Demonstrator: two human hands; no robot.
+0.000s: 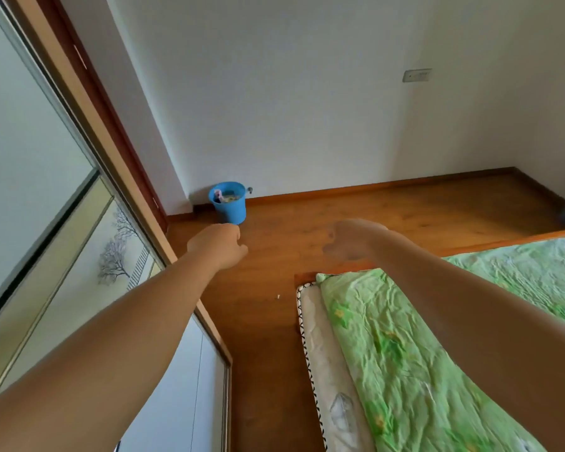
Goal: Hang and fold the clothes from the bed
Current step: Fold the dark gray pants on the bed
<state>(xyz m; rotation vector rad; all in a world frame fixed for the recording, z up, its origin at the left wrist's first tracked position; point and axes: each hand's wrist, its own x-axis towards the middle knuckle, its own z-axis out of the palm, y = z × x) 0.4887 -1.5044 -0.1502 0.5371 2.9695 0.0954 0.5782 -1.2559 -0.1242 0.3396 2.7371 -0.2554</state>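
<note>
I'm reaching over the brown wooden floor (268,321), left hand (218,244) curled empty, right hand (351,239) too blurred to tell; no clothes are showing on the green flower-print bed (405,353), so turning toward it looks wise.

Bedroom, seen from above. 2 bare hands: 1 left hand (221,244), 1 right hand (349,239). 1 blue bucket (230,208). 1 bed (503,242) w/ 1 green sheet (405,353) & 1 white mattress (320,337). 1 wardrobe (46,158). 1 wall socket plate (417,75). 1 sm. white scrap (278,297) on floor.
</note>
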